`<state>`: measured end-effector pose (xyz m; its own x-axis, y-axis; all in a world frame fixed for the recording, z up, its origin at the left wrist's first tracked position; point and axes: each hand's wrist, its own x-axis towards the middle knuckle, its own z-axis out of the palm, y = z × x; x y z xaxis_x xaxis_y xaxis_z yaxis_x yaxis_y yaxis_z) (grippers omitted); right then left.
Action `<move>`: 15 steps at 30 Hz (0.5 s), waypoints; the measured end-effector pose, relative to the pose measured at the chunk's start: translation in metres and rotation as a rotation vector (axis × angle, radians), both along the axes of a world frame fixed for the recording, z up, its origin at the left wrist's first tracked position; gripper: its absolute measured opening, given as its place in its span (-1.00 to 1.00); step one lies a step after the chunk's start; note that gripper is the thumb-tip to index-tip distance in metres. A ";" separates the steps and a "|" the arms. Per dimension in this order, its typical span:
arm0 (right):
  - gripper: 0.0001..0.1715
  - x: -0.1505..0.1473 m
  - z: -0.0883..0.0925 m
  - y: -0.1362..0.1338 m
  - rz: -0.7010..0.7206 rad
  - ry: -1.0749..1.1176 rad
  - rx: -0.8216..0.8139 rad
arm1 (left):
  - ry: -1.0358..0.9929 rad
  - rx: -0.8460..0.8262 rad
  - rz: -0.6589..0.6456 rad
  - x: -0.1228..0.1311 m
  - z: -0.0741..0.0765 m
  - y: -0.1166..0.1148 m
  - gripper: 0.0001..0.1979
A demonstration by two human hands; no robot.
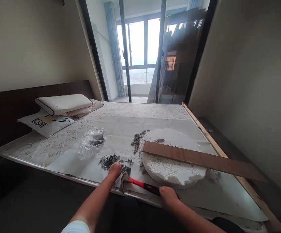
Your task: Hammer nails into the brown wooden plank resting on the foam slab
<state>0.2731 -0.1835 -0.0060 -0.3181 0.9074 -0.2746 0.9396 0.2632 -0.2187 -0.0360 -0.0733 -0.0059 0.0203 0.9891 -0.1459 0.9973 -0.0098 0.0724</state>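
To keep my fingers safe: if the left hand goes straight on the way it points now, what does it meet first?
Probably the heap of grey crumbs ahead of the left hand, just past the nails beside it. Depth is hard to judge from this view.

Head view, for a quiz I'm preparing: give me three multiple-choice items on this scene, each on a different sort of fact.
1. Where does the wooden plank lie?
A. Across a white foam disc
B. On the pillows
C. On the floor

2. What colour is the claw hammer's shaft near its head?
A. Blue
B. Red
C. Green

3. What is the right hand doing?
A. Lifting the plank
B. Pinching nails
C. Gripping the hammer's black handle

1: A, the plank crosses the disc's top.
2: B, red shows behind the head.
3: C, the fingers wrap the handle.
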 end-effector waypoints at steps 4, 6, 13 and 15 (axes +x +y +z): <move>-0.64 0.000 0.015 0.006 -0.010 0.043 0.026 | -0.015 0.032 0.056 -0.013 0.002 0.010 -0.78; -0.69 0.004 0.022 0.004 -0.029 0.070 0.021 | -0.030 0.041 0.099 -0.024 0.005 0.015 -0.78; -0.83 0.042 0.026 -0.040 -0.173 0.507 -0.294 | -0.074 0.054 0.083 -0.043 -0.005 0.019 -0.75; -0.90 0.058 0.025 -0.055 -0.260 0.691 -0.376 | -0.065 0.044 0.030 -0.037 -0.010 0.022 -0.73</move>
<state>0.3308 -0.2385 0.0187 -0.3192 0.8620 -0.3939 0.5819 -0.1498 -0.7994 -0.0730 -0.0511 -0.0159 -0.0015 0.9948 -0.1017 0.9905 0.0155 0.1367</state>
